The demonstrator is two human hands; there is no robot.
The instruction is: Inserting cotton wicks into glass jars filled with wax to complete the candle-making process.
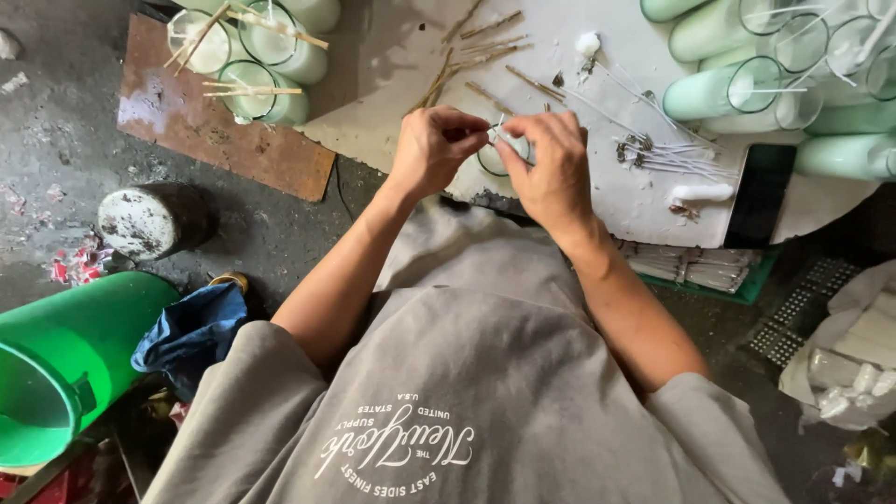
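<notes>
My left hand point(431, 147) and my right hand point(549, 168) meet over a clear glass jar point(493, 159) standing at the near edge of a white round table point(392, 84). Both hands pinch a thin white wick point(501, 135) above the jar's mouth. Most of the jar is hidden behind my fingers. A bundle of loose white wicks with metal bases point(667, 157) lies just right of my right hand. Thin wooden sticks point(476, 56) are scattered on the table beyond my hands.
Pale green filled glass jars point(737, 89) lie stacked at the table's right. Three jars with sticks across their mouths point(257, 56) stand on a rusty board at left. A black phone point(761, 194), a green bucket point(65, 359), a blue cloth point(191, 327) and a round tin point(149, 222) are nearby.
</notes>
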